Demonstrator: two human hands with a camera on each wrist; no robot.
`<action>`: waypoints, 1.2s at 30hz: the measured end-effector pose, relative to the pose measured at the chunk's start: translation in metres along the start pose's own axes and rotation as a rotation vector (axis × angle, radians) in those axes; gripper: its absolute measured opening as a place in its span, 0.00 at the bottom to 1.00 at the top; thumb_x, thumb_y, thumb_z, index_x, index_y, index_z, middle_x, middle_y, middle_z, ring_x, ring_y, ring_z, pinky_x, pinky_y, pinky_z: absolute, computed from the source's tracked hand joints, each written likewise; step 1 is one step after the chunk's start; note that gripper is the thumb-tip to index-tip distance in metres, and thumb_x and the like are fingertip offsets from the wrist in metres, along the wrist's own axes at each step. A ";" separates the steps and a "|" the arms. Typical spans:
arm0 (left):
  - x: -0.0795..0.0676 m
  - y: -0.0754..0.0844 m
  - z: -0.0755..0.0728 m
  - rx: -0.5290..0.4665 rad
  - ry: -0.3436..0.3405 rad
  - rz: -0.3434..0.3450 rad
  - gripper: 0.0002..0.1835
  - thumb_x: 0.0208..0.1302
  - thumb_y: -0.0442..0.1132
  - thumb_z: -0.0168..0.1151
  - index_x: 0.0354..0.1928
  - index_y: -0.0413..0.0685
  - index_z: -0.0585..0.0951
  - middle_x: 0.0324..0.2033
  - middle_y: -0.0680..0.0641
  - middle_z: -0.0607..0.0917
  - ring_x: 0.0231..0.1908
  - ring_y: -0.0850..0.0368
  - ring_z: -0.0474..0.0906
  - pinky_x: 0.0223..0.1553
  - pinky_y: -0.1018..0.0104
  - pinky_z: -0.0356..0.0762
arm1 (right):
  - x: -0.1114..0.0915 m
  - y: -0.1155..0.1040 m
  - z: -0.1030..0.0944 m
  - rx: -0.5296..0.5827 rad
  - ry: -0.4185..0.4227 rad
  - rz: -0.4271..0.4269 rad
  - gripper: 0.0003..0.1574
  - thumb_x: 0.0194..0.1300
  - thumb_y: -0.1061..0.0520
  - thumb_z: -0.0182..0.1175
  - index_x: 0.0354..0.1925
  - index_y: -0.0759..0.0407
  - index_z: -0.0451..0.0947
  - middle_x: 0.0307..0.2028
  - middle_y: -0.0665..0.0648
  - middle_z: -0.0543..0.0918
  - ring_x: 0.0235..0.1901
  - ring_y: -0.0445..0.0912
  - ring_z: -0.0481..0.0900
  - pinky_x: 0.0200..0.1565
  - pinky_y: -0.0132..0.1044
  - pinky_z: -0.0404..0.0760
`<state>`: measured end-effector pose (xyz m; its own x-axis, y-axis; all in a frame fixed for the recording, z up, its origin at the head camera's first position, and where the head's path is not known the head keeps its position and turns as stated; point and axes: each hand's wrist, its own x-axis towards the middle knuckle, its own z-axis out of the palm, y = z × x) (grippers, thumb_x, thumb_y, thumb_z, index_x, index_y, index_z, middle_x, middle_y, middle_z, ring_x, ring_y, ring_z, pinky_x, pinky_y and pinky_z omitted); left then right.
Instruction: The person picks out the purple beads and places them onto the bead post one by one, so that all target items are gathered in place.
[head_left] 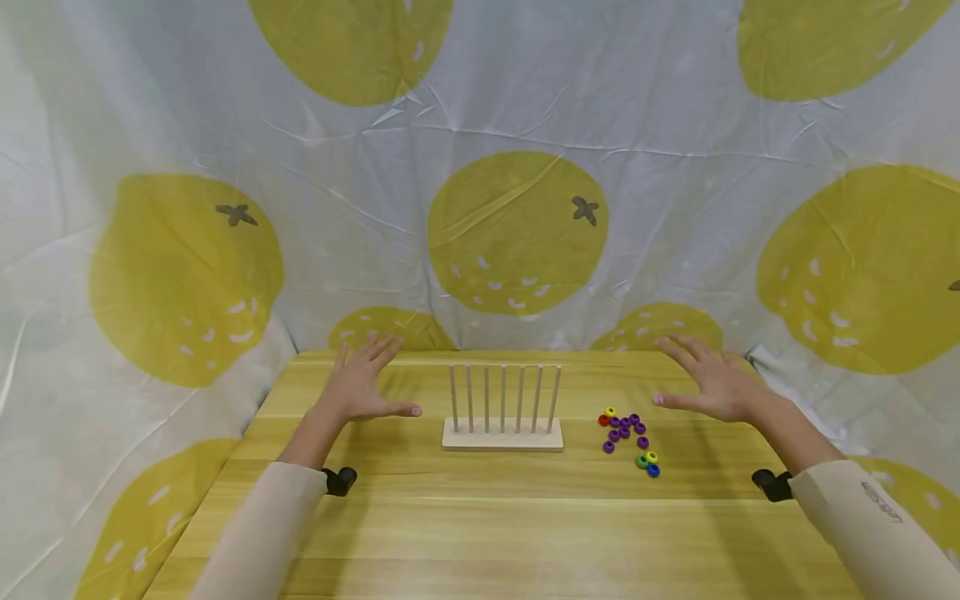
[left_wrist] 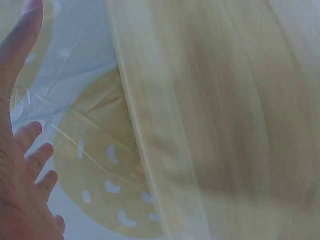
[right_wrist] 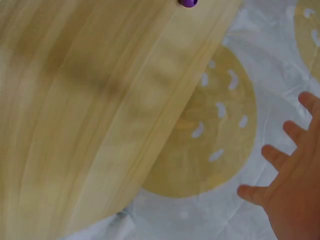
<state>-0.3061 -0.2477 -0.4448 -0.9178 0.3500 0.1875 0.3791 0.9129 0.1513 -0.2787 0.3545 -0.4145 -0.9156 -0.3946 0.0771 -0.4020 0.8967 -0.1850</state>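
In the head view a pale wooden rack [head_left: 502, 443] with several upright pegs stands mid-table. Right of it lies a loose group of beads [head_left: 625, 432], mostly purple, with a red bead [head_left: 603, 420], a green bead [head_left: 642, 462], a blue bead [head_left: 654, 471] and yellow ones. My left hand [head_left: 358, 390], fingers spread and thumb toward the rack, is held above the table to the rack's left. Beyond the beads on the right, my right hand [head_left: 717, 385] is likewise spread over the table. Both hold nothing. One purple bead [right_wrist: 188, 2] shows at the top of the right wrist view.
The wooden table [head_left: 495, 542] ends at the back against a white cloth [head_left: 360, 233] printed with yellow fruit, which also hangs at both sides. Black wrist devices show beside the left cuff [head_left: 341, 482] and right cuff [head_left: 772, 485].
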 end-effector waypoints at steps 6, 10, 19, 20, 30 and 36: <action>-0.007 0.005 0.014 -0.127 0.040 0.023 0.66 0.42 0.80 0.71 0.80 0.56 0.61 0.79 0.44 0.63 0.77 0.35 0.56 0.75 0.28 0.51 | -0.009 0.000 0.011 0.090 -0.015 -0.013 0.55 0.70 0.30 0.59 0.82 0.51 0.52 0.80 0.67 0.54 0.72 0.74 0.60 0.59 0.79 0.67; -0.013 0.011 0.019 -0.198 0.037 0.014 0.62 0.44 0.78 0.72 0.79 0.55 0.65 0.77 0.43 0.66 0.76 0.34 0.59 0.70 0.26 0.60 | -0.014 -0.003 0.016 0.116 -0.008 0.000 0.53 0.71 0.30 0.58 0.80 0.56 0.55 0.77 0.71 0.57 0.71 0.75 0.62 0.59 0.79 0.67; -0.018 0.023 0.037 -0.285 -0.007 0.012 0.57 0.46 0.75 0.73 0.76 0.56 0.69 0.74 0.43 0.70 0.73 0.34 0.64 0.67 0.27 0.66 | -0.025 -0.005 0.035 0.181 0.041 0.018 0.47 0.74 0.34 0.58 0.77 0.58 0.61 0.74 0.72 0.63 0.69 0.74 0.65 0.59 0.78 0.68; -0.019 0.024 0.040 -0.305 -0.014 0.010 0.57 0.46 0.75 0.74 0.76 0.56 0.70 0.74 0.42 0.70 0.73 0.33 0.64 0.66 0.27 0.66 | -0.026 -0.005 0.037 0.188 0.047 0.018 0.46 0.74 0.35 0.58 0.77 0.59 0.62 0.73 0.72 0.65 0.68 0.73 0.66 0.59 0.77 0.69; -0.021 0.039 0.063 -0.426 -0.080 0.011 0.56 0.47 0.70 0.77 0.75 0.51 0.71 0.74 0.39 0.70 0.74 0.33 0.63 0.69 0.30 0.65 | -0.034 -0.006 0.064 0.296 0.063 0.020 0.38 0.77 0.40 0.58 0.73 0.61 0.67 0.67 0.67 0.74 0.62 0.68 0.75 0.55 0.70 0.77; -0.022 0.049 0.070 -0.471 -0.149 -0.009 0.54 0.49 0.69 0.77 0.75 0.53 0.70 0.75 0.40 0.69 0.75 0.34 0.62 0.72 0.32 0.62 | -0.040 -0.005 0.078 0.330 0.073 0.038 0.35 0.77 0.43 0.59 0.70 0.65 0.70 0.64 0.66 0.77 0.59 0.66 0.77 0.56 0.67 0.79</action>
<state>-0.2755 -0.1957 -0.5091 -0.9151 0.4002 0.0487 0.3518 0.7336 0.5814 -0.2399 0.3495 -0.4933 -0.9324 -0.3365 0.1316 -0.3559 0.7924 -0.4954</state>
